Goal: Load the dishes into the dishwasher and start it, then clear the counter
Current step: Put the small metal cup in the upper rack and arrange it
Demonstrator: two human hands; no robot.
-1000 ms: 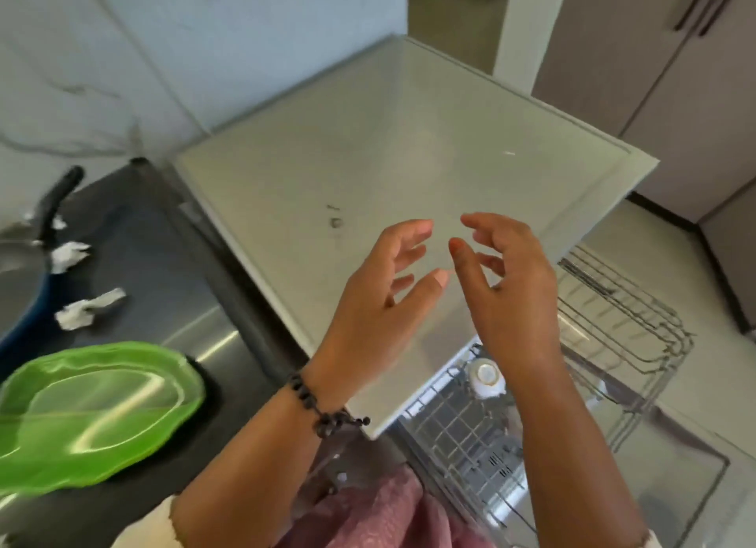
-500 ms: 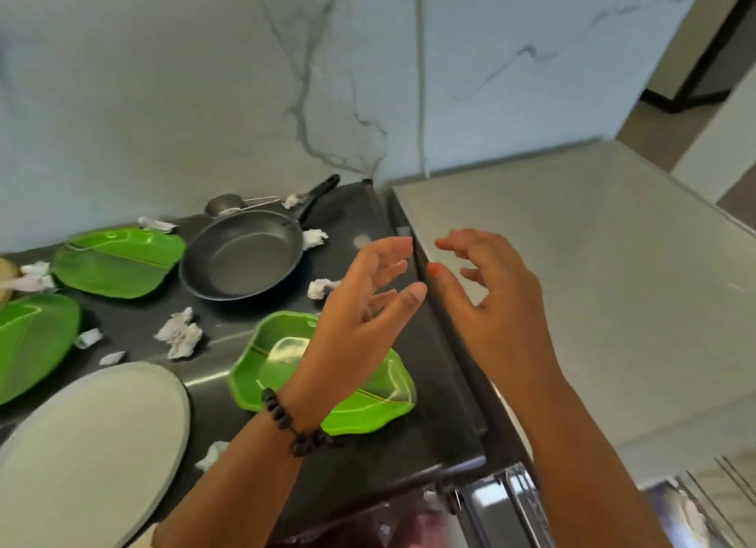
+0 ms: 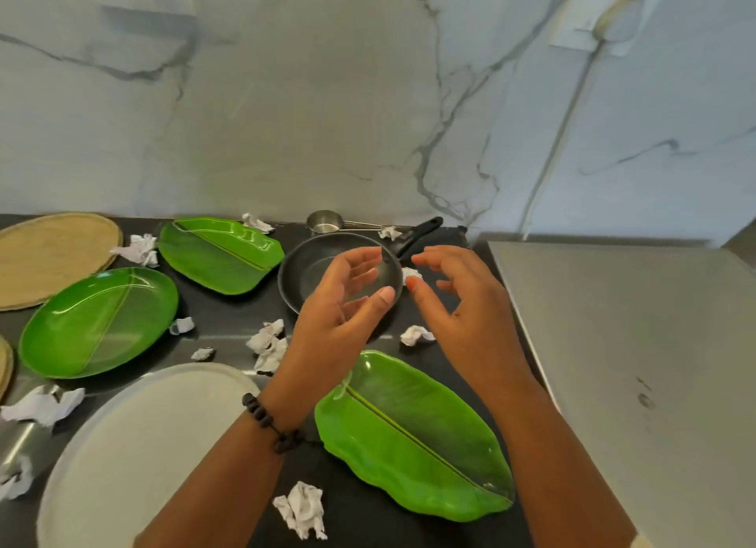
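My left hand [image 3: 339, 318] and my right hand [image 3: 462, 314] hover side by side above the dark counter [image 3: 229, 322], fingers loosely spread, holding nothing. Under them lies a green leaf-shaped plate [image 3: 413, 437]. A black frying pan [image 3: 311, 273] sits just beyond my left fingers, its handle pointing back right. Two more green leaf plates lie further left, one near the wall [image 3: 221, 253] and one at the left [image 3: 98, 322]. A large white round plate [image 3: 143, 453] lies at the front left. A small steel measuring cup [image 3: 325, 221] stands by the wall.
Crumpled paper scraps [image 3: 268, 345] are scattered over the counter, one near the front [image 3: 302, 508]. A round woven tray [image 3: 49, 257] lies at the back left. The pale grey top [image 3: 634, 363] fills the right side. A marble wall with sockets rises behind.
The view has swung left from the open dishwasher and the grey top to the counter with the dishes. Both hands stayed raised together in front of me, empty.
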